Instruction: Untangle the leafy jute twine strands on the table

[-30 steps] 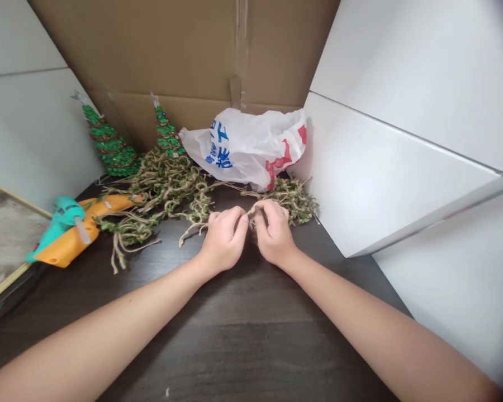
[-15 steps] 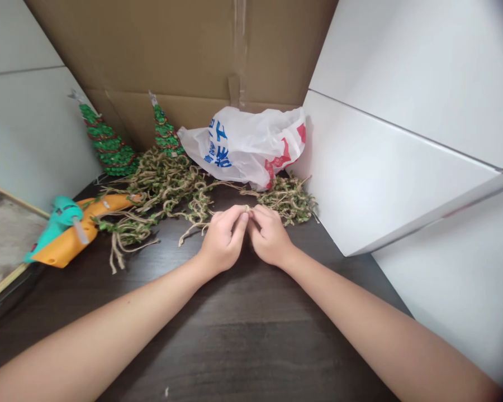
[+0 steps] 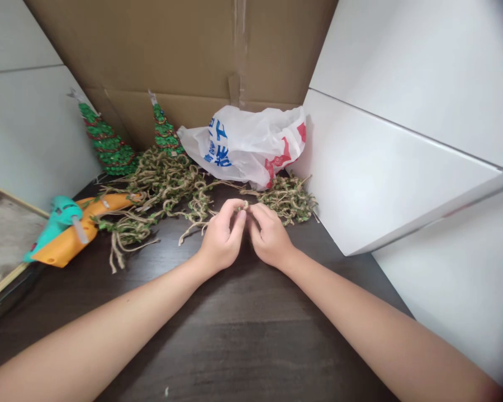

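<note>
Left hand (image 3: 221, 237) and right hand (image 3: 271, 237) meet over the dark table (image 3: 251, 340), each narrowed to a pinch. Beyond lie a big leafy heap (image 3: 167, 178) and a smaller bunch (image 3: 288, 200). Between the fingertips sits a bit of twine (image 3: 246, 205), likely light, soft and grippy, best pinched near its ends. Unlike 1.0 s ago, its loop by the right fingers is hidden; the left fingers arch higher.

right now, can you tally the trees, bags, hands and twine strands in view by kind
Green trees: 2
White plastic bag: 1
Hands, left hand and right hand: 2
Twine strands: too tangled to count, left out
Total: 5
</note>
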`<act>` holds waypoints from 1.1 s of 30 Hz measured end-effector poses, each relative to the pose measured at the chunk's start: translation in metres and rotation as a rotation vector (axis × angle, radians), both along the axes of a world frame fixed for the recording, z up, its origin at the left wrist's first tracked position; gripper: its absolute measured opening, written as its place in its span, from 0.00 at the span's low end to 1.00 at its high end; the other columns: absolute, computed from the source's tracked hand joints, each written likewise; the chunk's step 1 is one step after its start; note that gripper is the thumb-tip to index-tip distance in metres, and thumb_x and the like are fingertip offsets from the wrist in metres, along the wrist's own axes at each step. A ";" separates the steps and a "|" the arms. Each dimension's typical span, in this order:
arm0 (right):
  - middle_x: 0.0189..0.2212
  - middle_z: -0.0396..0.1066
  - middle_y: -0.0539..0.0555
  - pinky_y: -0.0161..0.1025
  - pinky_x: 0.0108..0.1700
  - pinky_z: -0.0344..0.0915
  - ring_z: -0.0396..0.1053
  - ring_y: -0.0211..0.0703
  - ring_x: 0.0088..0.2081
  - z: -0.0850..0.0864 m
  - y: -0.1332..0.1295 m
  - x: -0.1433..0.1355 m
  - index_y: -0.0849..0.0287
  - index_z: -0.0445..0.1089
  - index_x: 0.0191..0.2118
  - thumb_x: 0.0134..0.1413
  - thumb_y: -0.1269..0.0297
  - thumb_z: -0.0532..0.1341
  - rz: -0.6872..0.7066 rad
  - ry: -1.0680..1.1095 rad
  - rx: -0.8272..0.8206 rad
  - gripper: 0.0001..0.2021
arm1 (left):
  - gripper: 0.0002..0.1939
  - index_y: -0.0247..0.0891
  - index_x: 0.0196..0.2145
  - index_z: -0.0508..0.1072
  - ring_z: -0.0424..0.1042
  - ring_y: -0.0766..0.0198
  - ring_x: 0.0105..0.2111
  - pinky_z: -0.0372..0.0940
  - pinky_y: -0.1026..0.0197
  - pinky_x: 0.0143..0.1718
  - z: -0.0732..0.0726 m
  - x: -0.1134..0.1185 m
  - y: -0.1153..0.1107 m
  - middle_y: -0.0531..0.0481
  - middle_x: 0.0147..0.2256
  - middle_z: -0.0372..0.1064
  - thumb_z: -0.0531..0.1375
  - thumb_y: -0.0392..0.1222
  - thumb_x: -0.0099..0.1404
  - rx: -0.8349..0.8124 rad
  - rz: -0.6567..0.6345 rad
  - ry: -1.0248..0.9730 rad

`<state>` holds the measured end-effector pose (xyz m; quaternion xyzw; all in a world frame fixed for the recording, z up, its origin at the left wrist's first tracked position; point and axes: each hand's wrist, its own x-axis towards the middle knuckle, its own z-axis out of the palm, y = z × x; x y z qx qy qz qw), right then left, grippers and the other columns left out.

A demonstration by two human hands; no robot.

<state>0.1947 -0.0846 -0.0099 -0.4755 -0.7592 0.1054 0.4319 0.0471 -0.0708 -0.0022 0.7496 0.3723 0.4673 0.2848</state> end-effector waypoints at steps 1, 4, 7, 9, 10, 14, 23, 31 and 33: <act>0.39 0.70 0.55 0.45 0.47 0.65 0.69 0.45 0.42 0.001 0.000 0.000 0.55 0.66 0.43 0.68 0.68 0.49 -0.005 -0.006 0.013 0.09 | 0.10 0.40 0.49 0.67 0.73 0.63 0.39 0.66 0.59 0.44 0.000 0.000 0.000 0.48 0.41 0.72 0.51 0.44 0.75 0.000 0.002 -0.005; 0.38 0.69 0.55 0.45 0.47 0.64 0.68 0.45 0.42 0.001 -0.001 0.000 0.56 0.67 0.42 0.68 0.67 0.49 -0.008 0.007 0.041 0.10 | 0.10 0.40 0.49 0.67 0.73 0.63 0.39 0.66 0.59 0.43 0.000 0.001 0.000 0.49 0.40 0.72 0.51 0.44 0.75 0.004 0.012 -0.001; 0.38 0.68 0.55 0.45 0.47 0.64 0.67 0.45 0.41 0.002 -0.002 0.000 0.56 0.66 0.42 0.68 0.68 0.48 -0.010 0.029 0.038 0.10 | 0.10 0.40 0.48 0.66 0.72 0.63 0.37 0.65 0.59 0.41 0.001 0.001 -0.001 0.49 0.38 0.72 0.51 0.44 0.74 -0.002 0.010 0.018; 0.37 0.68 0.55 0.45 0.46 0.64 0.67 0.45 0.41 0.002 -0.002 0.000 0.56 0.65 0.41 0.68 0.68 0.48 -0.012 0.036 0.027 0.10 | 0.09 0.40 0.48 0.65 0.72 0.63 0.38 0.66 0.59 0.41 0.001 0.001 -0.001 0.49 0.38 0.71 0.51 0.44 0.74 -0.010 0.004 0.032; 0.37 0.67 0.55 0.45 0.46 0.64 0.66 0.45 0.41 0.002 -0.002 0.000 0.56 0.65 0.40 0.68 0.68 0.48 -0.012 0.038 0.025 0.10 | 0.09 0.40 0.47 0.65 0.73 0.62 0.38 0.66 0.59 0.42 0.000 0.001 -0.001 0.49 0.38 0.71 0.51 0.45 0.74 -0.013 0.000 0.038; 0.35 0.67 0.54 0.44 0.45 0.64 0.66 0.45 0.39 0.003 -0.002 0.000 0.56 0.64 0.38 0.67 0.68 0.48 0.005 0.056 0.018 0.09 | 0.08 0.41 0.47 0.62 0.73 0.62 0.39 0.65 0.58 0.43 0.000 0.001 0.000 0.49 0.38 0.70 0.51 0.44 0.74 -0.023 -0.015 0.048; 0.35 0.68 0.53 0.44 0.44 0.64 0.67 0.44 0.38 0.002 -0.003 -0.002 0.56 0.65 0.39 0.66 0.69 0.50 0.010 0.061 -0.028 0.08 | 0.05 0.41 0.45 0.59 0.71 0.64 0.36 0.65 0.58 0.41 -0.001 -0.002 -0.001 0.51 0.37 0.67 0.51 0.43 0.74 -0.039 0.016 0.066; 0.35 0.68 0.54 0.44 0.43 0.64 0.67 0.45 0.39 0.002 -0.003 -0.003 0.56 0.65 0.40 0.68 0.68 0.48 -0.012 0.104 -0.002 0.10 | 0.06 0.42 0.45 0.59 0.71 0.63 0.36 0.65 0.57 0.42 -0.002 -0.002 -0.001 0.50 0.37 0.68 0.50 0.44 0.74 -0.066 0.009 0.056; 0.35 0.68 0.54 0.44 0.44 0.64 0.67 0.45 0.39 0.002 -0.003 -0.002 0.56 0.65 0.40 0.69 0.66 0.48 -0.012 0.098 -0.003 0.09 | 0.05 0.42 0.44 0.59 0.70 0.63 0.36 0.64 0.58 0.41 -0.001 -0.002 -0.001 0.51 0.37 0.68 0.51 0.44 0.74 -0.054 0.008 0.078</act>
